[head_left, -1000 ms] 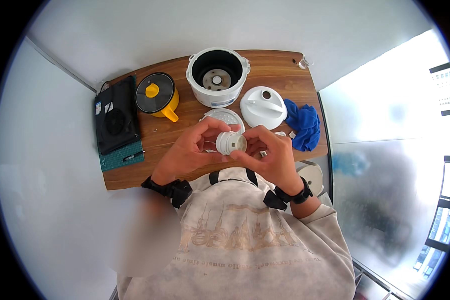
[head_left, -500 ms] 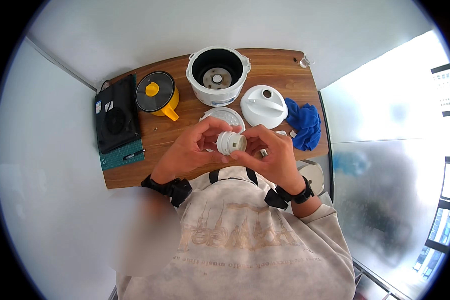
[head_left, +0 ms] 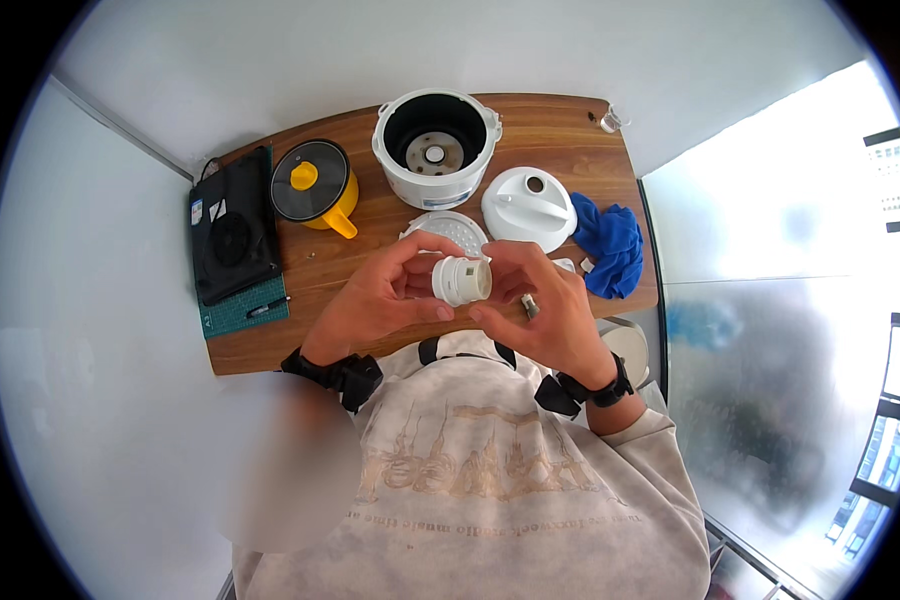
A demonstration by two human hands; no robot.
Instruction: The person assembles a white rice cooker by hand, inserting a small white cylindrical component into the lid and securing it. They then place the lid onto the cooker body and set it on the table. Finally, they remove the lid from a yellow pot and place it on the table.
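Note:
My left hand point(head_left: 375, 300) is closed around a white round plastic cap point(head_left: 454, 282), its open end turned to the right. My right hand point(head_left: 550, 310) is at that open end, thumb and forefinger spread apart beside the rim; whether they touch it I cannot tell. A small metallic-looking piece point(head_left: 529, 305) shows by my right fingers; I cannot tell if it lies on the table or against them. Just beyond my hands lies a white perforated disc point(head_left: 448, 230), partly covered by my left fingers. Behind it stands a white rice cooker body point(head_left: 435, 190), open, with a dark inside.
A white domed lid point(head_left: 530, 225) with a round hole lies right of the cooker, beside a blue cloth point(head_left: 610, 250). To the left are a yellow pot point(head_left: 338, 212) with a dark lid and a black bag point(head_left: 232, 235) on a green cutting mat point(head_left: 220, 318).
My right thumb and forefinger have spread wider and drawn slightly away from the cap. The cap has tilted a little in my left hand.

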